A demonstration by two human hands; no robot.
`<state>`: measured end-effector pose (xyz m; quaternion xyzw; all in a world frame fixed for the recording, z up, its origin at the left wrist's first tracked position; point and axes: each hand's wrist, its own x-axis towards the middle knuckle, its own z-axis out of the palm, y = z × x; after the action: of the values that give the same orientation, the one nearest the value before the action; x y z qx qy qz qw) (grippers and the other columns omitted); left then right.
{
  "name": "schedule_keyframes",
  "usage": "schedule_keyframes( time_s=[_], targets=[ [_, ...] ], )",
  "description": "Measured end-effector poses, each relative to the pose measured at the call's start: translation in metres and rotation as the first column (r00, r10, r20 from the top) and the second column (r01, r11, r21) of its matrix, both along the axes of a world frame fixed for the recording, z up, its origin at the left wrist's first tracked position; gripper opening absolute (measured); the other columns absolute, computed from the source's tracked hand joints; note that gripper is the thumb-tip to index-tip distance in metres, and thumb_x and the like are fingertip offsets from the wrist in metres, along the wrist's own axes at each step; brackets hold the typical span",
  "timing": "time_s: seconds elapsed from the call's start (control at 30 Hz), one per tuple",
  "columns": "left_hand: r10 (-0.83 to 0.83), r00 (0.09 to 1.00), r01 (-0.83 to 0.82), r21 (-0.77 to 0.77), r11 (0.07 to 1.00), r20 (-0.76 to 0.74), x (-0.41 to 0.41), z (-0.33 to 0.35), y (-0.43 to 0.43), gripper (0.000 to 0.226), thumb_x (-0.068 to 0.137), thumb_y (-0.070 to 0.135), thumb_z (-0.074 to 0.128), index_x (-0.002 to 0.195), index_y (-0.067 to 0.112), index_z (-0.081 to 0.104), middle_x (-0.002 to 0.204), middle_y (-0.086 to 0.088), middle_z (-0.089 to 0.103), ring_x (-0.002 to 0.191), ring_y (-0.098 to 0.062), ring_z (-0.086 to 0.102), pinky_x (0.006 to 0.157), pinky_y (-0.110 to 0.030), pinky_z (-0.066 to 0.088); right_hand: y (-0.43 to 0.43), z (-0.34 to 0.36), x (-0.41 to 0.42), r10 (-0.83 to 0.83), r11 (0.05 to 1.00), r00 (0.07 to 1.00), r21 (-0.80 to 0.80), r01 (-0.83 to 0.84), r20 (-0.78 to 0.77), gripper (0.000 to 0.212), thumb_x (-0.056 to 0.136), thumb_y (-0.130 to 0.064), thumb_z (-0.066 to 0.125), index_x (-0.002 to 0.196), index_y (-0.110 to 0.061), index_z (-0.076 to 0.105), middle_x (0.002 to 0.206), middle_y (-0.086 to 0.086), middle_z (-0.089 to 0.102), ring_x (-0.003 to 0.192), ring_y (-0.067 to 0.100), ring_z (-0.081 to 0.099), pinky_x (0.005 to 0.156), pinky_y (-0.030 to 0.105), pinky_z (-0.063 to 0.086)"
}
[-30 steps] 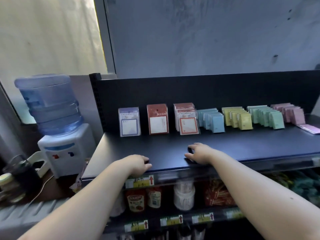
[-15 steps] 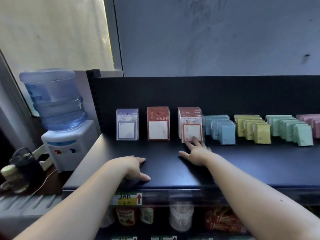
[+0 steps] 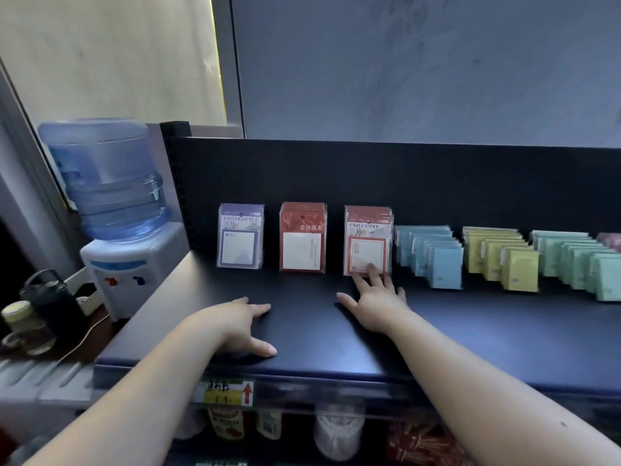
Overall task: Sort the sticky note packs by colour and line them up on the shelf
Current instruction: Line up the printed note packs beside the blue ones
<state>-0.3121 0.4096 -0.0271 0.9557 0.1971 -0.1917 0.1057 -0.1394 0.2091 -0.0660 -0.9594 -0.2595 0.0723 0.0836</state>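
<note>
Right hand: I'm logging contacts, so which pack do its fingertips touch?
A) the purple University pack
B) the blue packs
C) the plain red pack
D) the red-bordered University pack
D: the right hand has straight fingers whose tips lie on the lower front of the red-bordered University pack, third from the left.

The shelf (image 3: pixel 504 331) looks like smooth, matt, dark-painted metal. At twelve o'clock the tall packs (image 3: pixel 302 237) shine under clear plastic wrap. At ten o'clock the water bottle (image 3: pixel 107 176) is translucent blue plastic and its dispenser (image 3: pixel 127 264) is glossy white plastic. The wall (image 3: pixel 403 62) is matt and mottled.
</note>
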Motion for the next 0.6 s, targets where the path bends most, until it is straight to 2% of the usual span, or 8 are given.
schedule_keyframes(
  time_s=[0.27,0.43,0.53,0.6],
  targets=[
    [0.009,1.000,-0.009,-0.001,1.000,0.008,-0.001,-0.001,-0.001,0.100,0.074,0.067,0.066,0.152,0.038,0.011,0.162,-0.002,0.002,0.146,-0.023,0.020,0.117,-0.036,0.023,0.000,0.003,-0.004,-0.012,1.000,1.000,-0.008,0.013,0.021,0.074,0.091,-0.066,0.031,0.152,-0.030,0.009,0.161,0.001,-0.009,0.147,0.030,-0.003,0.115,0.054,0.008],
    [0.022,1.000,-0.022,-0.003,1.000,0.012,-0.005,-0.004,0.002,0.099,0.073,0.072,0.061,0.152,0.039,0.010,0.162,-0.001,0.002,0.146,-0.031,0.018,0.117,-0.042,0.023,0.000,0.006,-0.010,-0.029,1.000,1.000,-0.007,0.029,0.011,0.073,0.092,-0.065,0.032,0.152,-0.029,0.011,0.161,0.002,-0.008,0.147,0.029,-0.002,0.117,0.052,0.008],
    [0.061,0.996,-0.061,-0.011,0.998,0.063,-0.009,-0.013,0.004,0.095,0.076,0.076,0.054,0.152,0.038,0.011,0.162,-0.001,0.003,0.148,-0.035,0.007,0.118,-0.049,0.017,0.001,0.008,-0.015,-0.045,0.999,0.999,-0.008,0.045,0.010,0.072,0.092,-0.065,0.031,0.152,-0.029,0.012,0.161,0.002,-0.007,0.147,0.029,-0.001,0.117,0.051,0.009],
    [0.068,0.988,-0.071,0.014,0.997,0.141,-0.012,-0.020,0.000,0.090,0.080,0.075,0.048,0.152,0.036,0.012,0.162,-0.003,0.003,0.148,-0.031,0.004,0.118,-0.053,0.014,0.001,0.008,-0.018,-0.051,0.999,0.999,-0.013,0.051,0.012,0.073,0.092,-0.065,0.031,0.152,-0.028,0.012,0.161,0.003,-0.007,0.147,0.029,-0.001,0.117,0.051,0.009]
  ],
)
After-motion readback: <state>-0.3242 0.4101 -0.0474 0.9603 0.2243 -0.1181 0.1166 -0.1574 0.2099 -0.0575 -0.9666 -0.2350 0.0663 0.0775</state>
